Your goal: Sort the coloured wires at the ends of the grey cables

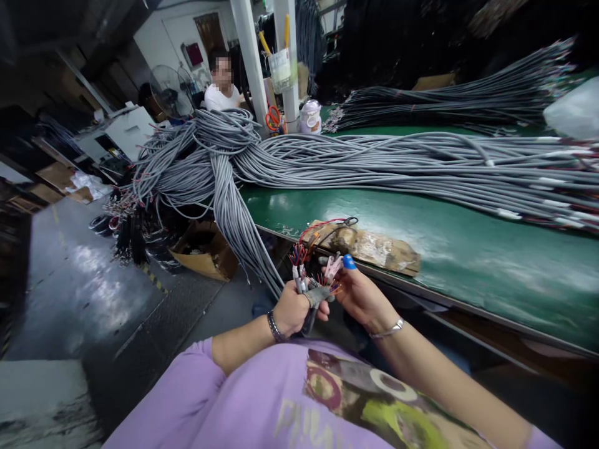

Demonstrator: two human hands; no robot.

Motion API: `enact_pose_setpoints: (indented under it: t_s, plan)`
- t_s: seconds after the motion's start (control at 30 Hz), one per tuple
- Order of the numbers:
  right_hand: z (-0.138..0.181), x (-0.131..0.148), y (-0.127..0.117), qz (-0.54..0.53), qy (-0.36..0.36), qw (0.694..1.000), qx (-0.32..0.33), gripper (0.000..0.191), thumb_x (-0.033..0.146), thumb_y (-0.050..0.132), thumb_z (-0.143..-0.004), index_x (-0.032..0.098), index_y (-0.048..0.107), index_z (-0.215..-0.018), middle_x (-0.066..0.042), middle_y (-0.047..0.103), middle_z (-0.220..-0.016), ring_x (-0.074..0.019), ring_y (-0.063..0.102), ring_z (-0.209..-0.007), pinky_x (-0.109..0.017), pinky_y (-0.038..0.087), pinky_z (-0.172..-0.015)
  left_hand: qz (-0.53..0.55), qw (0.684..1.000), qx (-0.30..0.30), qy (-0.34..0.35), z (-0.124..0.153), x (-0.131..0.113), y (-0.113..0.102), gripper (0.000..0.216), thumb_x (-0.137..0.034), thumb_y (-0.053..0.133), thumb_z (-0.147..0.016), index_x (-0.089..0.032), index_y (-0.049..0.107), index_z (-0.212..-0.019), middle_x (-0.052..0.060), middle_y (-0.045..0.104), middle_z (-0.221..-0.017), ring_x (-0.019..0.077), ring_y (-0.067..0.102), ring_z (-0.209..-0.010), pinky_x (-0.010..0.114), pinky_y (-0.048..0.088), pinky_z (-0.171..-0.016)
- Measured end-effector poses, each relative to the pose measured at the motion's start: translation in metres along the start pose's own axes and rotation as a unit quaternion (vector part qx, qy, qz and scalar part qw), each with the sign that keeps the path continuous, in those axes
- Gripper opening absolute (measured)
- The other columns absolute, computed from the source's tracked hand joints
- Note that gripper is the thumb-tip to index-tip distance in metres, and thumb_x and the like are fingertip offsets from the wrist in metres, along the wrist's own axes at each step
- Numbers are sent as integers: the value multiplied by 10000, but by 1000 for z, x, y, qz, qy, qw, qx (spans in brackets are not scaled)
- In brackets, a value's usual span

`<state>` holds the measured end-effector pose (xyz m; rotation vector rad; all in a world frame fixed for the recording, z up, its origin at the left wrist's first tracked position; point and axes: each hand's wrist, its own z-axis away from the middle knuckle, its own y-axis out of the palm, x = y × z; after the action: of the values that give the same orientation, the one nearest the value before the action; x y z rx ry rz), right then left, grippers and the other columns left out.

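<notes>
My left hand [291, 312] is closed around the ends of several grey cables [299, 279]. Thin coloured wires [298, 254], red, blue and orange among them, fan out above the fist. Grey wrapping [318, 295] covers what looks like its thumb. Beside it, my right hand [364, 298] wears a blue cover [349, 262] on one fingertip. Its fingers are bent close to a small pink clip-like piece [333, 267] and seem to pinch it; its exact kind is unclear. From the left hand, a grey cable bundle [238, 218] runs up to the table.
A long bundle of grey cables [374, 159] lies across the green table [468, 262]. At the near edge is a taped brown block [374, 248] with a red and black lead. Beyond are a post with orange scissors [272, 117], a cardboard box [206, 252] and a seated person [222, 93].
</notes>
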<state>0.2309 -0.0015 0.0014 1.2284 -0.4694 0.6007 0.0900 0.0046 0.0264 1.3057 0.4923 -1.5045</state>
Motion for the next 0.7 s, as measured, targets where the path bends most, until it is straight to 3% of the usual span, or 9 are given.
enact_pose_setpoints:
  t_s: [0.4,0.57,0.7]
  plan:
    - [-5,-4,-2,-12,5,1000,10,420,593,745,-684,188,706,-789,-31,692,-680,-170,593,-572,-317,496,-563,-10,1000,0,-12,-10,6,2,491,-528,819,-522,-107,588,-622,24,593,-491,100,524,-386,221,466,-395]
    - [-1,-1,-3,-15,10,1000,22,420,635,653,-754,221,683,-813,-31,702,-761,-159,603,-620,-296,491,-561,-2,1000,3,1,-2,7,-1,478,-519,817,-539,-107,603,-653,16,593,-482,98,519,-377,211,457,-386]
    - [-1,2,-5,1,8,1000,10,306,527,685,-780,226,697,-835,-22,707,-790,-140,606,-650,-260,480,-566,3,1000,-1,14,4,11,-4,467,-516,810,-566,-107,610,-671,18,602,-493,99,527,-380,206,454,-388]
